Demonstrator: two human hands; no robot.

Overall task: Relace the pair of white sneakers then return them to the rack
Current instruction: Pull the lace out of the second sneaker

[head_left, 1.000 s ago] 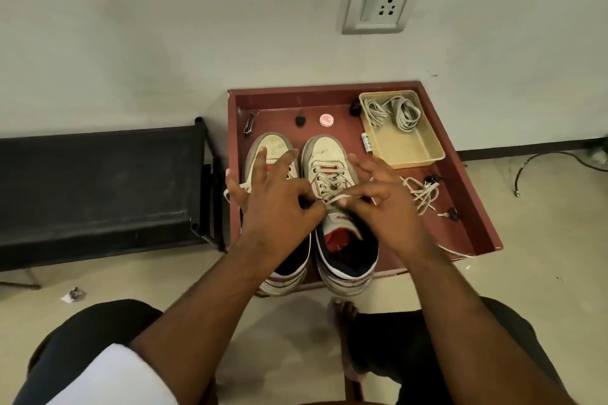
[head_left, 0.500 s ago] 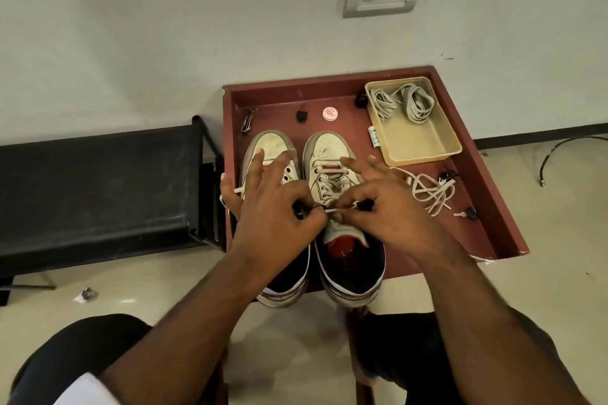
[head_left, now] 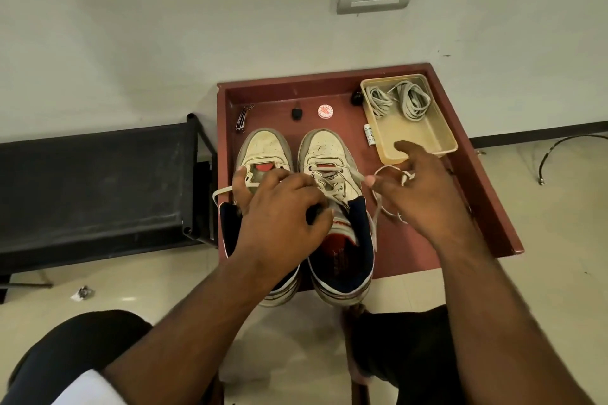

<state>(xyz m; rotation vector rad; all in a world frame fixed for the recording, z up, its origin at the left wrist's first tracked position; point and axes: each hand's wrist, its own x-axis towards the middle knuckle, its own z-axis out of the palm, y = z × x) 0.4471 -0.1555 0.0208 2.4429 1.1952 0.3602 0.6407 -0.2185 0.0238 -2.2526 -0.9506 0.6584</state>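
Two worn white sneakers stand side by side, toes toward the wall, on a red-brown tray table (head_left: 490, 181). The left sneaker (head_left: 265, 149) shows an open red tongue with few laces. The right sneaker (head_left: 327, 149) is partly laced. My left hand (head_left: 283, 220) lies across both shoes, its fingers curled on the right sneaker's tongue, thumb on the left shoe. Off to the right of that shoe, my right hand (head_left: 424, 197) pinches a white lace (head_left: 362, 178) drawn taut from the shoe's right eyelets. More lace loops under that palm.
A beige plastic tray (head_left: 414, 141) with coiled spare laces (head_left: 398, 100) sits at the table's back right. A round red-white cap (head_left: 325, 111), a black knob (head_left: 297, 114) and a metal clip (head_left: 242, 120) lie near the back rim. A black rack (head_left: 98, 191) stands left.
My right hand has moved right, away from the shoe, drawing the lace out sideways. The left hand stayed over the sneakers. The camera tilted down slightly.
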